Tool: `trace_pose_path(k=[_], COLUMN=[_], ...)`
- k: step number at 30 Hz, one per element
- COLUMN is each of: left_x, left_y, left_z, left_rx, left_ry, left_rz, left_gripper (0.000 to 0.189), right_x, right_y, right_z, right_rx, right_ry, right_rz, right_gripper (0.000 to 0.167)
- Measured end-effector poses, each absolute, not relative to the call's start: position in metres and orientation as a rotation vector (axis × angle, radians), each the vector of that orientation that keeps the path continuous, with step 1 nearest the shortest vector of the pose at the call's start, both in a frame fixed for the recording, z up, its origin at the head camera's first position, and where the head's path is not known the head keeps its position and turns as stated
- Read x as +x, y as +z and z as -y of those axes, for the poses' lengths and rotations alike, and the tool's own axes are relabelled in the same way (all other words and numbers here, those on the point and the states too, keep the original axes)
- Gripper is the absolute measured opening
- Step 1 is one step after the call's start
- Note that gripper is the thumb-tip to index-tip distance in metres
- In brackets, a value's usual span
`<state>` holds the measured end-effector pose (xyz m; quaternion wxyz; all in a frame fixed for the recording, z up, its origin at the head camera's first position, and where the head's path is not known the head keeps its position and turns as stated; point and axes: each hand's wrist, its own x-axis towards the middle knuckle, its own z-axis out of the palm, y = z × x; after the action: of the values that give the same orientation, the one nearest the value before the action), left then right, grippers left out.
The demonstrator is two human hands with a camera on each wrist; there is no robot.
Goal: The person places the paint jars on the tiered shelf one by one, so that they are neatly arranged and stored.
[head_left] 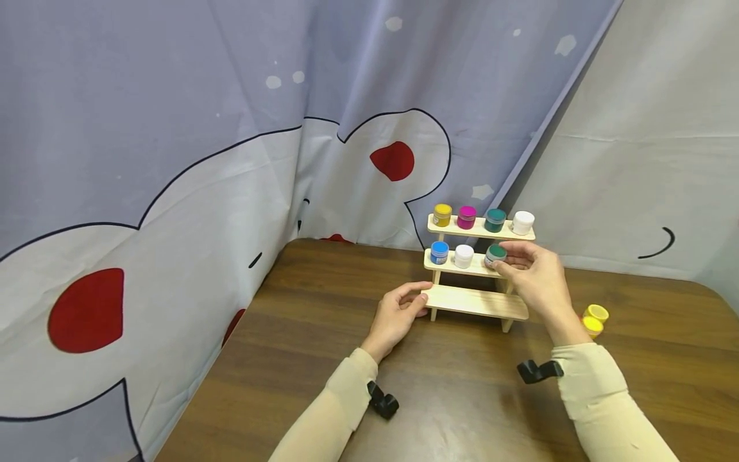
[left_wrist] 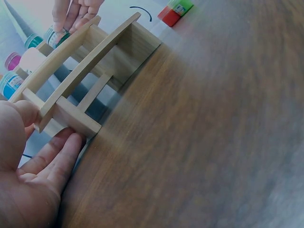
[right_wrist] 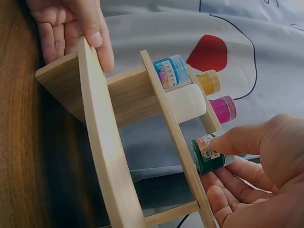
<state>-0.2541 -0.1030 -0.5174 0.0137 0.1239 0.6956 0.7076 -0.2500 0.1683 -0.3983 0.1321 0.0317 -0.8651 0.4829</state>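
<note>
A three-tier wooden display stand [head_left: 470, 301] stands on the table. My left hand [head_left: 399, 316] grips the left end of its bottom step, with the thumb at the board's edge and the fingers against the side. On the middle step, my right hand [head_left: 537, 273] pinches a dark green paint jar [right_wrist: 209, 154] between thumb and fingers, its base right at the board. To the left on that step sit a blue jar [head_left: 439, 253] and a white jar [head_left: 464, 256]. The top step carries a yellow jar [head_left: 442, 215], a magenta jar [head_left: 466, 217], a teal jar [head_left: 494, 220] and another white jar [head_left: 523, 222].
Yellow-lidded jars [head_left: 593, 322] stand on the wooden table [head_left: 323, 308] beside my right forearm. The left wrist view shows a red jar [left_wrist: 169, 16] and a green jar [left_wrist: 181, 6] past the stand. A patterned curtain [head_left: 358, 160] hangs behind the table.
</note>
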Motion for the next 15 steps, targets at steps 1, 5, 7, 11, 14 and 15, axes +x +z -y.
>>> trace_pose_path(k=[1,5,7,11,14,15], left_x=[-0.254,-0.2541,-0.2541,-0.2537,-0.2539,-0.2539], left_y=[-0.5174,-0.5176,-0.5174,-0.517,-0.5171,-0.517], left_z=[0.1029,0.1027,0.1031,0.1039,0.1042,0.1043], left_rx=[0.389,0.405,0.423,0.455,0.452,0.451], left_ry=[2.203,2.202,2.203,2.203,2.202,2.204], left_rz=[-2.166,-2.168,-2.17,-2.171,-2.171,-2.171], left_gripper=[0.028,0.028,0.028,0.029,0.029,0.028], right_x=[-0.2502,-0.2507,-0.2508,-0.2508,-0.251,-0.251], right_y=[-0.3992,-0.4016,-0.4021,-0.4028,-0.4035,-0.4036], right_z=[-0.1684,-0.1684,-0.1679,-0.1674,-0.168,-0.1682], right_rx=[0.09,0.08,0.081,0.084,0.079,0.078], right_ry=[1.399,1.394,1.392,1.392,1.391,1.393], right_rz=[2.514,2.522,2.521,2.52,2.53,2.534], right_gripper=[0.043,0.044,0.044,0.044,0.044,0.044])
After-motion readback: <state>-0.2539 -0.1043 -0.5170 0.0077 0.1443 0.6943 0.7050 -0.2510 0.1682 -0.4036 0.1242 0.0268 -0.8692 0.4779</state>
